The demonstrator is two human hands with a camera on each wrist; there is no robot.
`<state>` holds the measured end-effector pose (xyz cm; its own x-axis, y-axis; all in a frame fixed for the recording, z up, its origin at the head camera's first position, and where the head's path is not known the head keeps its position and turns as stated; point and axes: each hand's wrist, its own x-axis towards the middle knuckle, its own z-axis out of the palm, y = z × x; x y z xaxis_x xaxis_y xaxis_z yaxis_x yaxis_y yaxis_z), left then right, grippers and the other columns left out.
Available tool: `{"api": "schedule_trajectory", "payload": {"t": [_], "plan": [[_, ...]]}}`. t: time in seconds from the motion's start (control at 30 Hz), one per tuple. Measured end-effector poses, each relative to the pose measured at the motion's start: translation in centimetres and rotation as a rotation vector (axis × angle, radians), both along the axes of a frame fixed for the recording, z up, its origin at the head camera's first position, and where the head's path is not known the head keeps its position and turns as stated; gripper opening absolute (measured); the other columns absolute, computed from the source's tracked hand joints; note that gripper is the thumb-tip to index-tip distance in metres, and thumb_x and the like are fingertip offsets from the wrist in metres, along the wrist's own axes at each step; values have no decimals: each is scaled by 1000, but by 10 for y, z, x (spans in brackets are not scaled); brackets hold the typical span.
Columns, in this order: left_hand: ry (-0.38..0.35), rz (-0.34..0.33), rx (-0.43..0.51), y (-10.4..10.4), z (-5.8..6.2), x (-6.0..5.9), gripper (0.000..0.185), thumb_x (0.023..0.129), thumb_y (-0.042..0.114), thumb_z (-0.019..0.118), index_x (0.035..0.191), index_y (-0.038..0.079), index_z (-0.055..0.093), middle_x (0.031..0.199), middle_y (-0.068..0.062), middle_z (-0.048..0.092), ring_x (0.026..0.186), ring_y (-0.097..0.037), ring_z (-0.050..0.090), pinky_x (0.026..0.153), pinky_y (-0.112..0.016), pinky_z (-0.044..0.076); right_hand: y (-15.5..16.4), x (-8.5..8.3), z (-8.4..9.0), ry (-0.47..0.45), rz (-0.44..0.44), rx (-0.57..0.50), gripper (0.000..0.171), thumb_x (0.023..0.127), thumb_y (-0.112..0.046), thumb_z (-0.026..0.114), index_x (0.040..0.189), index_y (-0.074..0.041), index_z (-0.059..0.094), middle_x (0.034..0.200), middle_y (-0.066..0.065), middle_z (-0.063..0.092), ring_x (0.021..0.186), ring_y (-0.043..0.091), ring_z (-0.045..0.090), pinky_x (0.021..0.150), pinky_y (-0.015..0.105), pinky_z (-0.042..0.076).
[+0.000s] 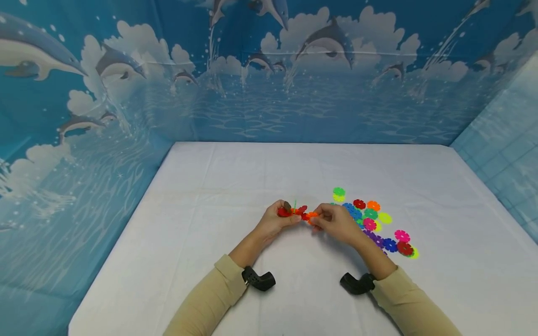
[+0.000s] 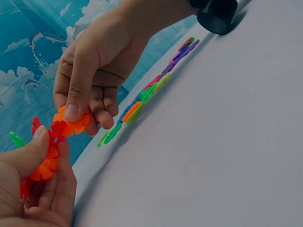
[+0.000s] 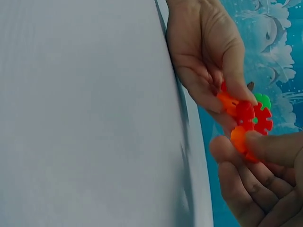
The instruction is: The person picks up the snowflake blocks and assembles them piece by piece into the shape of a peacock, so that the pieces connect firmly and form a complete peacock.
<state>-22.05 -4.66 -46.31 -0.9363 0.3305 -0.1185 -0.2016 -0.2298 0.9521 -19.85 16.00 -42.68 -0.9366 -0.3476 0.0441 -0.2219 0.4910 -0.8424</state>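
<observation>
My left hand grips a small cluster of joined notched plastic flower discs, held up over the table. In the cluster are a red disc, an orange disc and a green disc. Between thumb and fingers, my right hand pinches another orange disc. Its edge meets a red disc at the cluster's right side. Both hands are close together, thumbs towards me in the left wrist view. My left fingers cover part of the cluster.
Loose flower discs in many colours, such as a blue disc and a pink disc, lie right of and behind my right hand on the white-covered table. Dolphin-printed cloth stands along the back and sides.
</observation>
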Motion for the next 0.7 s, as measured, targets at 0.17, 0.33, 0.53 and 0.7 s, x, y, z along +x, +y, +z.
{"api": "schedule_trajectory", "payload": {"t": [0.17,0.33,0.53,0.7], "plan": [[-44,29,29,1,-1,-1,30,85,-7,69,99,6,46,95,-6,49,83,-15,57,74,-22,51,13,-2,5,-23,-26,47,23,90,-19,72,104,-1,69,92,7,71,84,22,69,76,32,55],[-56,34,43,1,0,-1,38,86,-6,68,119,-2,50,106,-7,47,88,-17,59,78,-24,53,42,0,11,-31,-66,82,34,91,-25,72,111,2,68,96,7,70,88,21,68,78,33,55],[-78,-2,66,-1,1,0,41,87,-8,66,125,-11,53,117,-11,60,97,-16,60,87,-27,52,85,7,21,-67,-139,187,39,94,-29,67,116,3,64,99,8,68,89,23,66,76,32,54],[-82,7,83,1,1,1,40,87,-9,65,125,-13,53,118,-13,60,98,-16,60,89,-28,52,122,13,21,-112,-200,293,47,93,-36,67,118,4,62,98,10,67,88,25,63,75,36,54]]}}
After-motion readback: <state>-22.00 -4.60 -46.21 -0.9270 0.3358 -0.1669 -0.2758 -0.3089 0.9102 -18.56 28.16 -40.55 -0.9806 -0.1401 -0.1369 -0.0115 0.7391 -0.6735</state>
